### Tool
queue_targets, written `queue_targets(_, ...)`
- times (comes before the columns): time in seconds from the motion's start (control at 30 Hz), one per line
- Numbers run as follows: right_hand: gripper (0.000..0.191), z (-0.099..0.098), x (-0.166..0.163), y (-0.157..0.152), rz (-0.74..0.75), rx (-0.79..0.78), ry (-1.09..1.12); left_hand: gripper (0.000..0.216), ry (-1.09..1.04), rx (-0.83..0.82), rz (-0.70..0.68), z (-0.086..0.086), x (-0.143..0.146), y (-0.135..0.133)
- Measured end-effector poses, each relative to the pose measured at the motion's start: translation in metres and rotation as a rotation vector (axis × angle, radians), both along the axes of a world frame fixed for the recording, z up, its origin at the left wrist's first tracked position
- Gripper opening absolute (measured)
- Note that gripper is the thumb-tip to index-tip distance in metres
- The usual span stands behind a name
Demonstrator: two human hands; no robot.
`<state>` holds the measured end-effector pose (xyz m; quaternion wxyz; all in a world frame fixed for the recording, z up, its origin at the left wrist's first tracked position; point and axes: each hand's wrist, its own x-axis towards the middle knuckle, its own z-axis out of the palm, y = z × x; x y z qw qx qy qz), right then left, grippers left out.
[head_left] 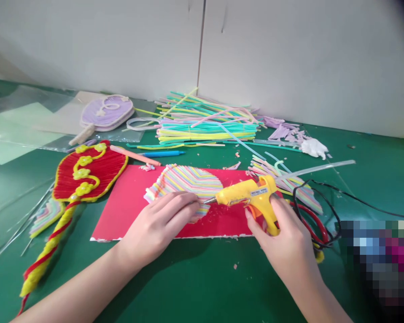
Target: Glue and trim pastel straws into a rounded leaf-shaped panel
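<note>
My right hand (286, 229) is wrapped round the handle of a yellow hot glue gun (244, 192), its nozzle pointing left with a clear glue stick out of the back. The nozzle tip is at the fingertips of my left hand (161, 220). Those fingers are pinched together over a striped pastel piece made of pipe cleaners (188, 179), and whatever they grip is hidden. The striped piece lies on a red sheet (121, 220) with a frayed white front edge.
A red and yellow fan (90, 172) lies left, a purple fan (107, 112) behind it. Bundled pastel pipe cleaners (205, 130) lie at the back near the wall. Right are cut strips (303, 193), a black cable (338, 224) and red-handled pliers (318, 222). A blue pen (161, 154) lies behind the sheet.
</note>
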<state>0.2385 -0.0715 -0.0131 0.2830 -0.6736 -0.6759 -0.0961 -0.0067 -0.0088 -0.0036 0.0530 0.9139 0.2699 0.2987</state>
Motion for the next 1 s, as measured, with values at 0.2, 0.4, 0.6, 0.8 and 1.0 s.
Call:
queue_targets(0.2, 0.028, 0.0007, 0.0, -0.0005, 0.03, 0.068, -0.095, 0.021, -0.032, -0.042, 0.015, -0.0015, 0.0007, -0.0011)
queue_targets(0.4, 0.027, 0.0019, -0.0021, -0.0005, 0.023, 0.072, -0.088, 0.021, -0.02, 0.006, 0.042, -0.0005, 0.0004, -0.0021)
queue_targets(0.6, 0.028, -0.0005, -0.0008, -0.0023, 0.006, 0.053, -0.075, 0.025, -0.015, 0.0, 0.058, -0.0011, -0.0004, -0.0026)
queue_targets(0.8, 0.027, -0.0012, 0.0018, -0.0013, 0.026, 0.086, -0.107, 0.021, -0.017, 0.0, 0.055, -0.0034, -0.0008, -0.0031)
queue_targets(1.0, 0.023, 0.0011, 0.0015, -0.001, 0.038, 0.096, -0.114, 0.024, -0.011, -0.019, 0.049, -0.0083, -0.0024, -0.0029)
